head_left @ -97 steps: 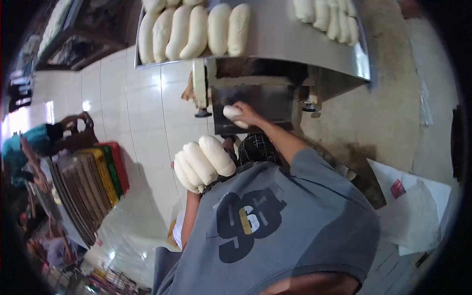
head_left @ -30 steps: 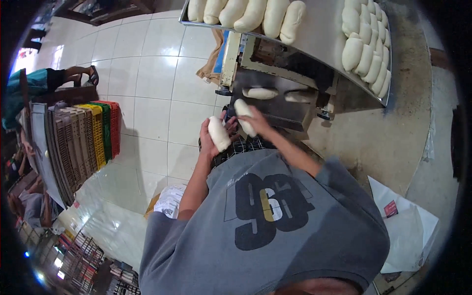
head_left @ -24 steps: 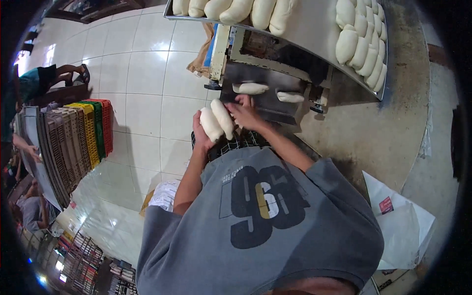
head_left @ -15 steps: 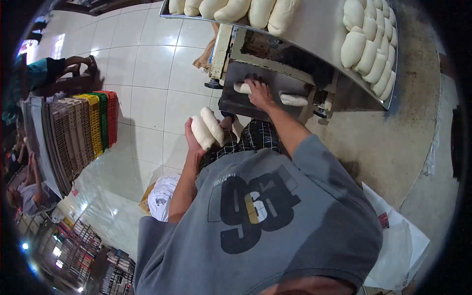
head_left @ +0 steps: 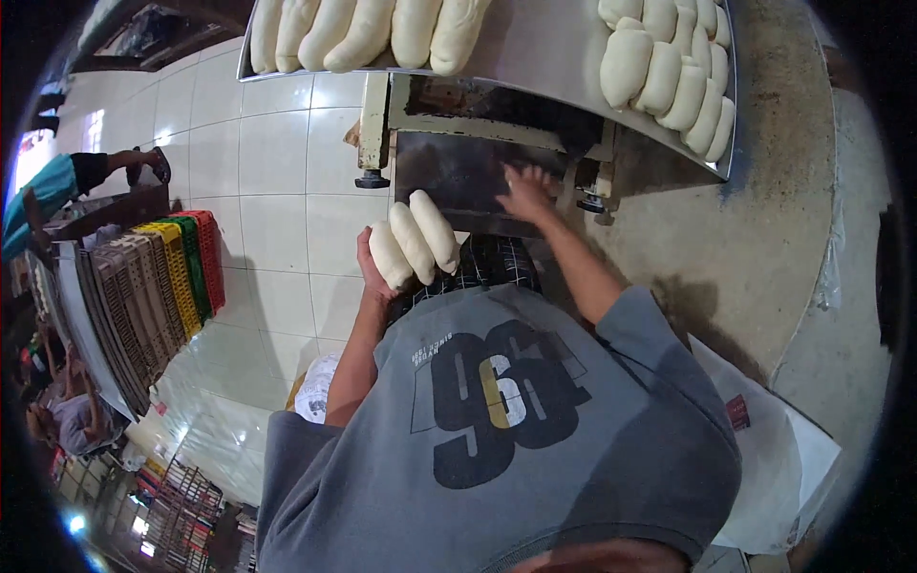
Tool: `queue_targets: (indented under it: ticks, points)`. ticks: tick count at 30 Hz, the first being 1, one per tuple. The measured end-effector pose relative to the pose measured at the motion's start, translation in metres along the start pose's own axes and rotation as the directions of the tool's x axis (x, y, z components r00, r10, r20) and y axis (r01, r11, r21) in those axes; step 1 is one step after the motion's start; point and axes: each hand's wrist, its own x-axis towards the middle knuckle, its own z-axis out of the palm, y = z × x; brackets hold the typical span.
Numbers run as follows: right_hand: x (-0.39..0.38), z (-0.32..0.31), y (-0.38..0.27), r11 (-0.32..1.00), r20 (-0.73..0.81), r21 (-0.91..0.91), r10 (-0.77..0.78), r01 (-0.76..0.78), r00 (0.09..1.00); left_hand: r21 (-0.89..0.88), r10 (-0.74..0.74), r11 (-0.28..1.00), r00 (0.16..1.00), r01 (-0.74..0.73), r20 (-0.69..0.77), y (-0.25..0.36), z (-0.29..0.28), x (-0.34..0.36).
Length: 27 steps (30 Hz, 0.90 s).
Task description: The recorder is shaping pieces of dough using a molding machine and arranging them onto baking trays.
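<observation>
Closest in is the person's grey T-shirt (head_left: 611, 458) with a big dark print on the front, then a bit of dark checked trousers (head_left: 492, 264) just right of the left hand (head_left: 370, 267). That hand's wrapped around three pale dough rolls (head_left: 412, 243) sitting side by side, touching, all slanted the same way. Most of its fingers are hidden behind the dough, but yeah, it's got hold of the lot. The right hand (head_left: 528, 194) is farther out and off to the right of those rolls, fingers spread apart and kinda blurry, over a dark metal plate (head_left: 444, 177). Can't tell if it's touching the plate or if anything's tucked behind it. There's a black knob (head_left: 373, 179) ahead of the left hand and another one (head_left: 591, 204) just right of the right hand. Beyond both hands is a shiny metal counter (head_left: 544, 53): a row of long dough rolls (head_left: 359, 34) past the left hand, and a tight batch of rolls (head_left: 669, 81) past the right hand, farther right. Way off left of the left hand there's a stack of coloured crates (head_left: 177, 272), then someone in teal (head_left: 43, 201).
</observation>
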Motion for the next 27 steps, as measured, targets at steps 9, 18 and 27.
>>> queue_targets:
  ticks: [9, 18, 27]
  points:
    - [-0.005, 0.038, 0.064, 0.915, 0.028, 0.387, 0.110, -0.112, 0.994, 0.043, -0.038, 0.998, 0.997, 0.041, -0.064, -0.001, 0.001, 0.005]
    - [-0.074, -0.027, -0.123, -0.336, 0.277, 0.891, -0.127, -0.304, 0.952, 0.042, -0.080, 0.996, 0.993, 0.076, 0.081, 0.015, 0.015, -0.001]
    - [-0.019, -0.032, -0.131, 0.298, 0.255, 0.940, -0.280, -0.168, 0.926, 0.005, 0.283, 0.958, 0.947, -0.287, 0.152, 0.041, -0.012, -0.051]
